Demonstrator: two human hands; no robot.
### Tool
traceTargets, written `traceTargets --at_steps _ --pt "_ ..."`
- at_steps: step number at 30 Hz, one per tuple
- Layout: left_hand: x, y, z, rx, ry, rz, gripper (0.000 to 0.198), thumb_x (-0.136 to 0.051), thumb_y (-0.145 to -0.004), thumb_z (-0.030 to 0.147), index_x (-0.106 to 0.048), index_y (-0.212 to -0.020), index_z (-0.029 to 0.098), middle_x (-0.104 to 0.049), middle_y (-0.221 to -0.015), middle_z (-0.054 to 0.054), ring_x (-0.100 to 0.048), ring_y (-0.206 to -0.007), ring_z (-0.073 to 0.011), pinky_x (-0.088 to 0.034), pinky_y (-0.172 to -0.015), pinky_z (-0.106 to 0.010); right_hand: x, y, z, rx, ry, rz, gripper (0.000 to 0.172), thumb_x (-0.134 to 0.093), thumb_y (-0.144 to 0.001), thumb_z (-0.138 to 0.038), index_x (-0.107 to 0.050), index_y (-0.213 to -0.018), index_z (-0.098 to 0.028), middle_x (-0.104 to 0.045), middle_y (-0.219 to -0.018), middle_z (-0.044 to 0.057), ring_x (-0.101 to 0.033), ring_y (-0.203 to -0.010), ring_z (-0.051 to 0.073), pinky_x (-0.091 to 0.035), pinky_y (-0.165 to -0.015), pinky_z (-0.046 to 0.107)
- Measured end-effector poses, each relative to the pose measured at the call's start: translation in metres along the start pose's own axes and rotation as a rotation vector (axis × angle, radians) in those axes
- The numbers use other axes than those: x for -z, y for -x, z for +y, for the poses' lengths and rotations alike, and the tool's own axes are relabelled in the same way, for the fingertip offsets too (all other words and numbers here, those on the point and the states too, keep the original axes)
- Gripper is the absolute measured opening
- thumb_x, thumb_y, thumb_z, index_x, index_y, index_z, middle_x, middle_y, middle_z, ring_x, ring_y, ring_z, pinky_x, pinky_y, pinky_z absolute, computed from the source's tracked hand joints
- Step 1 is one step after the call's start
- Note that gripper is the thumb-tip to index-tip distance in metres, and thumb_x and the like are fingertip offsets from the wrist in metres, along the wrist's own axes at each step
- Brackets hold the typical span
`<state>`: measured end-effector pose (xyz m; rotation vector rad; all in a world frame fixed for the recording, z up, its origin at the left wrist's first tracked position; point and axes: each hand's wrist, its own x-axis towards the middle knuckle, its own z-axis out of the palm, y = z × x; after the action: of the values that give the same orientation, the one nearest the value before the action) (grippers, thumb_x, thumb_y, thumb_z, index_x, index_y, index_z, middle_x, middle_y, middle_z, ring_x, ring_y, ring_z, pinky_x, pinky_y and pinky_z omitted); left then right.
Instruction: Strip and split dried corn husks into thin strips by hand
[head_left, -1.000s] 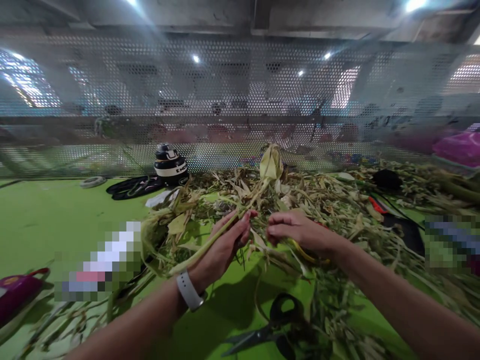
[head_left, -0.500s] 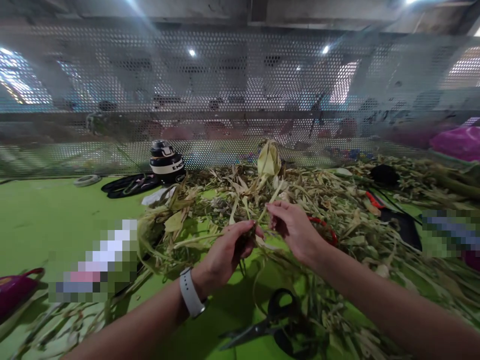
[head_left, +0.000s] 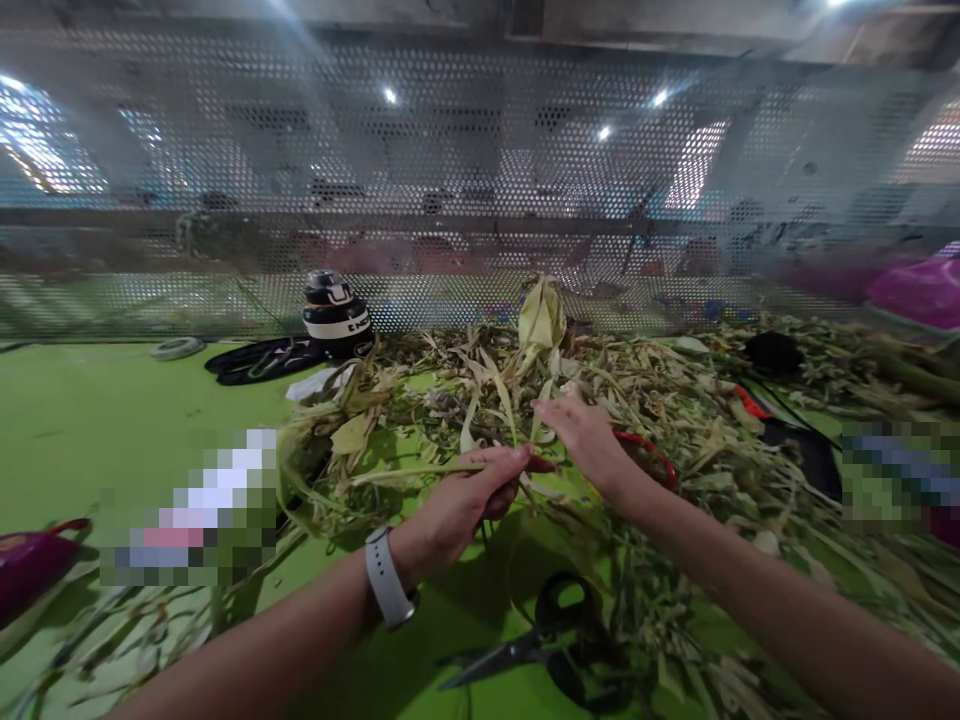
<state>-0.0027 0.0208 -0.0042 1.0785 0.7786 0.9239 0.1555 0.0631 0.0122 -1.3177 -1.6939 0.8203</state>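
Observation:
My left hand (head_left: 472, 500), with a pale watch strap (head_left: 388, 580) on the wrist, pinches pale dried leaf strips (head_left: 420, 471) that look like husk. One strip runs out to the left and others stand up above the fingers. Just to its right, my right hand (head_left: 589, 440) has its fingers stretched out, close to an upright strip (head_left: 544, 410); whether they touch is unclear. Black-handled scissors (head_left: 517, 655) lie with blades apart on the green tabletop (head_left: 465, 590) below both hands.
Loose dried leaves (head_left: 660, 375) are heaped across the back and right. Behind them stand a pale husk bundle (head_left: 541, 320), a black bottle (head_left: 337, 320) and a perforated screen (head_left: 465, 150). A red ring-shaped rim (head_left: 664, 455) shows beside my right forearm; a dark phone-like slab (head_left: 802, 455) lies farther right.
My right hand has loosened its pinch on a strip, and its fingers now extend. My left hand stays in place, its fingers straighter, still pinching the strips.

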Motion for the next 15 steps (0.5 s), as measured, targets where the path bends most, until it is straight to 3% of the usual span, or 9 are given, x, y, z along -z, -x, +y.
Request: traceTargets --at_steps 2,7,12,15 --pt "0.000 0.000 -0.002 0.009 0.018 -0.022 0.033 -0.059 -0.077 0.045 -0.068 -0.079 0.013 -0.026 -0.050 0.007 -0.019 -0.046 -0.0066 -0.012 -0.043 -0.022 -0.002 0.007 -0.010 -0.064 -0.094 -0.149 0.036 -0.047 -0.082 -0.049 -0.060 -0.070 -0.017 -0.058 -0.071 0.001 -0.051 -0.070 0.016 -0.037 -0.061 0.026" --pt "-0.003 0.000 -0.006 0.087 0.067 -0.042 0.030 -0.063 -0.074 0.043 -0.065 -0.069 0.013 -0.027 -0.047 0.008 -0.016 -0.044 -0.0057 -0.010 -0.042 -0.022 -0.008 0.015 -0.020 -0.377 -0.682 -0.351 0.029 -0.060 -0.074 -0.043 -0.063 -0.079 -0.016 -0.060 -0.066 0.001 -0.051 -0.053 0.012 -0.038 -0.045 0.023" --pt "-0.004 0.000 -0.004 0.046 0.047 -0.013 0.029 -0.062 -0.075 0.043 -0.065 -0.072 0.014 -0.026 -0.046 0.009 -0.015 -0.042 -0.0051 -0.010 -0.041 -0.021 -0.009 0.015 -0.017 -0.374 -0.902 -0.227 0.016 -0.070 -0.064 -0.027 -0.061 -0.070 -0.015 -0.061 -0.068 -0.001 -0.052 -0.050 0.007 -0.042 -0.043 0.019" --pt "-0.004 0.002 -0.002 0.074 -0.067 -0.055 0.030 -0.062 -0.075 0.043 -0.067 -0.071 0.014 -0.030 -0.046 0.007 -0.020 -0.042 -0.0051 -0.010 -0.041 -0.022 -0.014 0.020 -0.019 -0.443 -0.854 -0.173 0.016 -0.069 -0.064 -0.027 -0.057 -0.069 -0.016 -0.056 -0.058 -0.005 -0.045 -0.035 0.006 -0.033 -0.030 0.018"
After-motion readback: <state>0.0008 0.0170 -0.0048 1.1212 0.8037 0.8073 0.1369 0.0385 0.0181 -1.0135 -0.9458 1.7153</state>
